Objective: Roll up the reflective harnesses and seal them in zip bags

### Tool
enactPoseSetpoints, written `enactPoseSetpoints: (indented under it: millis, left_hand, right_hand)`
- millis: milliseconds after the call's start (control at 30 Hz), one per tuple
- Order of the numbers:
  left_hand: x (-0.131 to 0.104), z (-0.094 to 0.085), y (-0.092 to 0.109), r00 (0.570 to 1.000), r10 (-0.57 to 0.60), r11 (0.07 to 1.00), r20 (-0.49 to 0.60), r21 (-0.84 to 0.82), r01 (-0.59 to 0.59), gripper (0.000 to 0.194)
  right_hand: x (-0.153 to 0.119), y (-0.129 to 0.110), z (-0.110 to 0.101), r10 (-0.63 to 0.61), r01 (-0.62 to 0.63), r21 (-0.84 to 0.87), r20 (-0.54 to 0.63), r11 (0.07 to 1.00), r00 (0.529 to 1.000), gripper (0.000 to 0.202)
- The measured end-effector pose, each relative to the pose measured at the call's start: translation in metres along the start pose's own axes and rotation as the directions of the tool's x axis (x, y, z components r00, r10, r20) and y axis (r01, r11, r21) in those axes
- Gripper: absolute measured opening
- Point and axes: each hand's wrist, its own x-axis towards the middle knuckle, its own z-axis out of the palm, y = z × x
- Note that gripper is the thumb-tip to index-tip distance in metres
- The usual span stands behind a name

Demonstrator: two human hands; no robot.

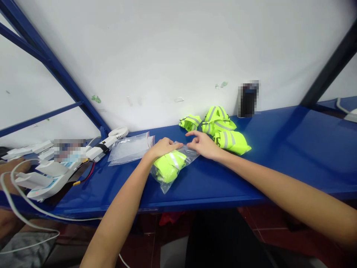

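Note:
A clear plastic bag (164,186) with a folded neon-yellow reflective vest (169,166) in it lies on the blue table. My left hand (164,147) rests over the bag's upper left side and holds it, its fingers partly hidden. At the bag's mouth, my right hand (205,145) has its thumb and bent fingers on the clear film, with the index finger raised. Just beyond that hand sit a packed yellow bundle (232,142), a larger heap of yellow reflective straps (217,121) and a small yellow roll (190,122).
Flat clear zip bags (129,149) lie left of my hands, beside a small white fan (118,133). Farther left are white chargers (52,178), cables and another person's arm (15,169). A dark, blurred-out object (248,99) stands against the wall. A blue frame (64,78) rises at the left.

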Motion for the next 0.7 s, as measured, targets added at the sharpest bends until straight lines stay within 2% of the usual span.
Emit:
enactPoseSetpoints:
  millis: [67, 133, 200, 267, 333, 433, 567, 700]
  left_hand:
    - [0.001, 0.001, -0.003, 0.999, 0.044, 0.998, -0.008, -0.044, -0.044, 0.049]
    - [0.002, 0.004, -0.005, 0.989, 0.144, 0.985, -0.033, -0.096, -0.146, 0.042]
    - [0.003, 0.006, -0.007, 0.967, 0.247, 0.956, -0.059, -0.15, -0.254, 0.035]
    - [0.004, 0.009, -0.008, 0.951, 0.299, 0.931, -0.085, -0.192, -0.31, 0.031]
    - [0.004, 0.011, -0.007, 0.944, 0.316, 0.917, -0.09, -0.225, -0.329, 0.029]
    - [0.0, 0.014, -0.002, 0.936, 0.347, 0.902, -0.061, -0.253, -0.351, 0.028]
    - [-0.008, 0.016, 0.009, 0.912, 0.41, 0.875, 0.009, -0.286, -0.391, 0.032]
    - [-0.012, 0.018, 0.015, 0.919, 0.391, 0.873, 0.039, -0.331, -0.357, 0.03]
  right_hand:
    - [0.0, 0.003, 0.003, -0.006, 0.016, -0.181, 0.057, 0.983, 0.998, 0.039]
    - [0.002, 0.006, 0.005, -0.012, 0.042, -0.296, 0.103, 0.954, 0.995, 0.039]
    - [0.002, 0.005, 0.004, -0.019, 0.06, -0.348, 0.119, 0.936, 0.993, 0.038]
    - [0.001, 0.002, 0.003, -0.016, 0.064, -0.354, 0.136, 0.933, 0.991, 0.032]
    - [-0.002, -0.002, 0.002, -0.002, 0.046, -0.306, 0.144, 0.951, 0.99, 0.026]
    - [-0.004, -0.004, -0.001, 0.039, -0.011, -0.162, 0.166, 0.987, 0.985, 0.027]
    - [-0.004, 0.001, -0.009, 0.06, -0.076, 0.045, 0.284, 0.996, 0.957, 0.025]
    - [-0.001, 0.006, -0.012, 0.025, -0.06, 0.109, 0.294, 0.992, 0.955, 0.023]
